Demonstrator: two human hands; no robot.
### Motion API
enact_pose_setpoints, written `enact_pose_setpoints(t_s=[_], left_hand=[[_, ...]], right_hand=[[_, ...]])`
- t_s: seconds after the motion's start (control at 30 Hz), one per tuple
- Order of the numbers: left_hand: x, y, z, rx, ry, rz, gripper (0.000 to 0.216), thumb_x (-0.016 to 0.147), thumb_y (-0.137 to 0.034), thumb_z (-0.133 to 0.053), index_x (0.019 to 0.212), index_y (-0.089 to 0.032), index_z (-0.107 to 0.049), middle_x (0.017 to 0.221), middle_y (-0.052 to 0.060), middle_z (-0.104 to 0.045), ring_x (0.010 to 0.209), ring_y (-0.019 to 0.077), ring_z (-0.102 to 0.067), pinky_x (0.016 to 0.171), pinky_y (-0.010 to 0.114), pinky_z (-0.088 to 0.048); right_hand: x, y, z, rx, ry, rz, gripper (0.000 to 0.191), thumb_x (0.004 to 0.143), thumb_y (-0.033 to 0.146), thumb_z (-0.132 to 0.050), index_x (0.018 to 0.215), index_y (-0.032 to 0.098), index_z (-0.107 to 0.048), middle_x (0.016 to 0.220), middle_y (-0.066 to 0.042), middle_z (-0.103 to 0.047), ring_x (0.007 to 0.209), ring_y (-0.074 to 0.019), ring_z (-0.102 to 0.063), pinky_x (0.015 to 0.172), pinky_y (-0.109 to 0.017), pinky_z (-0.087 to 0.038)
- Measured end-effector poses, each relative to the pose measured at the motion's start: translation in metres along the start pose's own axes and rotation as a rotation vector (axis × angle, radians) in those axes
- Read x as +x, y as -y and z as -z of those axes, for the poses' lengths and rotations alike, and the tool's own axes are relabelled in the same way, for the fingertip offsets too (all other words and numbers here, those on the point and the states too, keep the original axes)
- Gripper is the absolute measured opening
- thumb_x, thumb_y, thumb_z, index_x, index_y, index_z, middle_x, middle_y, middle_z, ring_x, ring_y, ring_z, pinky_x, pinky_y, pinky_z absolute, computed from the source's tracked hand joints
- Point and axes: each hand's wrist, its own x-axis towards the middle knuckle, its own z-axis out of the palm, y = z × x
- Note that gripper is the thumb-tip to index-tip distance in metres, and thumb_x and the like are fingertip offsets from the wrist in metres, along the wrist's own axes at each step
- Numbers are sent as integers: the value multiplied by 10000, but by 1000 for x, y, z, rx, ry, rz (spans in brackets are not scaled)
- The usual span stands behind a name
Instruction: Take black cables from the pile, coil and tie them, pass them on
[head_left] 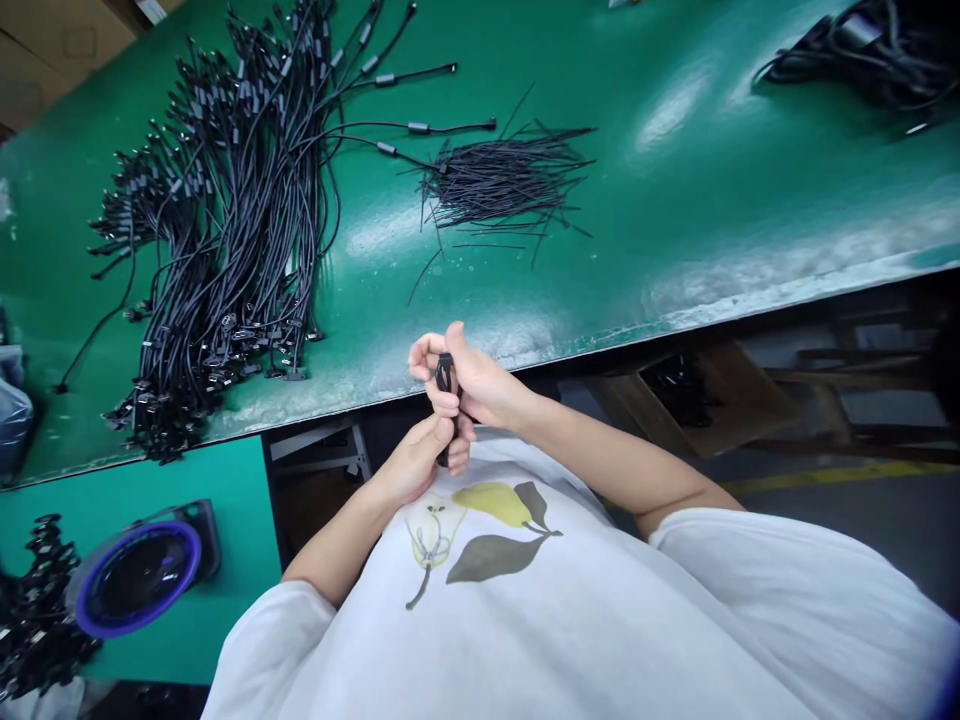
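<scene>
Here, by the near edge of the bench (697, 220), the left hand (420, 453) clamps the black cable (444, 371) low. The right hand (481, 385) curls around its upper part.

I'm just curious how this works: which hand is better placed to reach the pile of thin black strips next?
Probably the right hand: it is higher, nearer the pile of strips, with its thumb raised. The left hand sits lower, closed around the black cable.
</scene>
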Motion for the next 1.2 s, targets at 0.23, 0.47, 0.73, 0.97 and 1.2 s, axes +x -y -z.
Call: enact_pose_setpoints(t_s=[0.23,0.47,0.73,0.97,1.2], left_hand=[[5,0,4,-5,-52,-60,456,747,-563,-720,723,-163,-502,553,-73,-332,473,71,-334,475,216,-304],[4,-32,27,870,-2,-128,411,914,-528,-490,740,-164,-569,602,-14,-473,568,127,-405,565,256,-319],[6,-35,19,1041,75,-107,389,962,-472,-368,696,-196,-434,633,-22,-457,608,141,-418,605,257,-319],[14,-24,21,956,21,-95,415,939,-485,-419,686,-174,-525,643,-2,-512,624,147,-454,618,262,-329],[21,-33,46,351,-191,-186,421,810,-540,-645,784,-119,-652,560,-27,-442,557,109,-361,573,244,-299]], right_hand=[[-6,27,7,-495,-49,280,491,906,681,-383,900,203,-492,726,20,-510,542,-95,-532,493,-233,-439],[-39,37,20,-1915,478,487,236,967,199,-394,1073,133,-593,934,-107,-645,894,-218,-605,792,-388,-468],[-47,37,23,-2268,599,252,180,939,126,-376,971,122,-553,798,-88,-634,655,-194,-605,496,-273,-308],[-39,39,21,-2062,610,-30,247,978,288,-435,947,110,-603,866,-105,-681,733,-204,-643,558,-276,-370],[47,138,98,-1805,88,221,322,983,253,-373,986,173,-684,930,-48,-679,809,-153,-588,747,-265,-430]])
